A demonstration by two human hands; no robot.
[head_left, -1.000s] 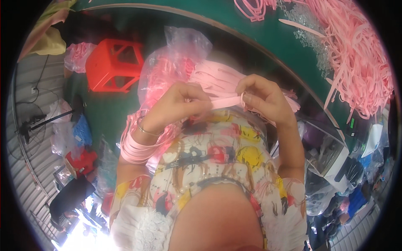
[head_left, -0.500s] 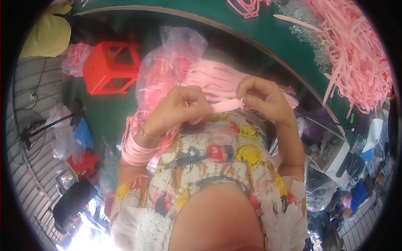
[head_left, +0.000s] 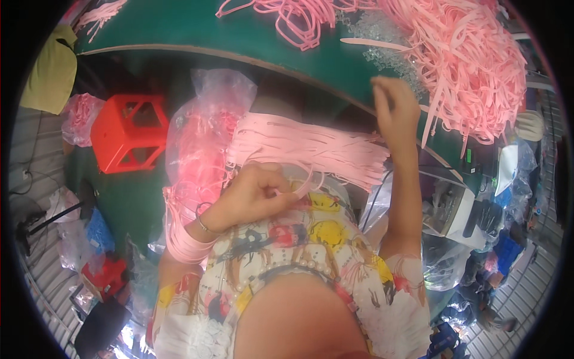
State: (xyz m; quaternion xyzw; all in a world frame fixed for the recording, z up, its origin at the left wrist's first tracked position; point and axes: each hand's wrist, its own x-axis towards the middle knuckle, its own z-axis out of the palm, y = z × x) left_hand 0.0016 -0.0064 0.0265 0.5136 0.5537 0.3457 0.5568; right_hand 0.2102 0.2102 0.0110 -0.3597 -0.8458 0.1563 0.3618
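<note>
My left hand is closed in a pinch on a pink strap, whose free end curves up to the right of the fingers. More thin pink straps are looped round my left forearm, below a bracelet at the wrist. Across my lap lies a flat bundle of pink straps. Over the green table's edge reaches my right hand, its fingers bent but apart, with nothing visible in them. Close beyond it are small clear plastic pieces and a big heap of loose pink straps.
The green table curves across the far side, with pink looped straps on it. A clear bag of pink straps stands left of my lap. A red plastic stool is farther left. An open box sits at the right.
My right hand has let go of the strap and moved up and away to the table edge. My left hand still grips the strap. The view has shifted, showing more table.
</note>
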